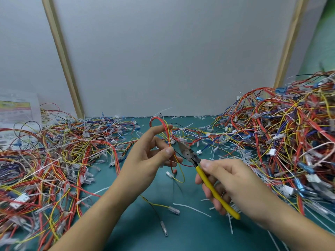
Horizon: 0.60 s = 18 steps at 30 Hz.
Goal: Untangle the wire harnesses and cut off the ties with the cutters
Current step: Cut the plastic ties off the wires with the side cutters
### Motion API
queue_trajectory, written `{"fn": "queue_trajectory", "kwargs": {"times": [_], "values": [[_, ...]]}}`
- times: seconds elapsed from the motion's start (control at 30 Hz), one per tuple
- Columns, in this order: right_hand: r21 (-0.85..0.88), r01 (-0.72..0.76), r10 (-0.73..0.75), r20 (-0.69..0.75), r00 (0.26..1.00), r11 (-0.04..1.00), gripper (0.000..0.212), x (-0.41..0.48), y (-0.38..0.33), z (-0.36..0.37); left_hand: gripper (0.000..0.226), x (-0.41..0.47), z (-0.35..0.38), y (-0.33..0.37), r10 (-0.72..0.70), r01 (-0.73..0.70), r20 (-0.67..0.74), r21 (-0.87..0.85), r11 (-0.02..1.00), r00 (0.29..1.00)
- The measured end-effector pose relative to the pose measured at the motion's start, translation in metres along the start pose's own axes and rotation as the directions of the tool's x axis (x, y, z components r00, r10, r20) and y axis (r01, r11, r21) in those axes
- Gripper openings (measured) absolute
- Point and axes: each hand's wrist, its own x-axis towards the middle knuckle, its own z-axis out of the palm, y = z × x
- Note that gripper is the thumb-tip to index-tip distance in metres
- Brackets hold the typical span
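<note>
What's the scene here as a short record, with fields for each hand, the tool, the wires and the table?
left hand: pinches a red and yellow harness, held up
right hand: grips the cutters by the yellow handles
cutters: nose close to the white tie on the harness
wires: left pile and right pile, both tangled
mat: green, strewn with cut tie scraps

Red-and-yellow wire harness [165, 128], looped and upright, white tie [169, 143] at mid-length; yellow-handled cutters [188, 154] aslant, tips beside it
</note>
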Motion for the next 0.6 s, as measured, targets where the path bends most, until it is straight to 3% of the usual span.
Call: {"fn": "queue_trajectory", "kwargs": {"times": [0.1,0.17,0.23,0.3,0.4,0.47,0.53,0.6], "values": [[0.146,0.027,-0.021,-0.044,0.999,0.989,0.045,0.002,-0.003,-0.003,0.029,0.003,-0.002,0.000,-0.068,0.065,-0.069,-0.040,0.997,0.995],[0.202,0.064,-0.051,-0.071,0.996,0.977,0.041,0.003,-0.002,-0.004,0.037,0.005,-0.002,0.003,-0.166,0.147,-0.131,-0.141,0.979,0.977],[0.212,0.086,-0.070,-0.083,0.994,0.973,0.037,0.004,-0.001,-0.003,0.049,0.009,-0.003,0.002,-0.309,0.245,-0.198,-0.291,0.925,0.930],[0.210,0.096,-0.079,-0.088,0.993,0.973,0.033,0.004,0.002,-0.002,0.037,0.010,-0.003,0.000,-0.415,0.327,-0.210,-0.353,0.877,0.885],[0.196,0.123,-0.101,-0.122,0.987,0.973,0.029,0.004,0.003,0.000,0.016,0.005,0.001,-0.005,-0.340,0.323,-0.138,-0.127,0.938,0.930],[0.196,0.163,-0.130,-0.174,0.976,0.967,0.031,0.005,0.004,0.000,0.020,0.000,0.003,-0.009,-0.156,0.158,-0.024,0.142,0.977,0.987],[0.180,0.188,-0.148,-0.214,0.965,0.966,0.032,0.005,0.004,-0.002,0.020,-0.004,0.006,-0.008,-0.052,0.007,0.151,0.287,0.958,0.987],[0.142,0.189,-0.156,-0.213,0.964,0.972,0.029,0.005,0.004,-0.002,0.021,-0.008,0.008,-0.006,-0.027,-0.079,0.317,0.318,0.945,0.948]]}}
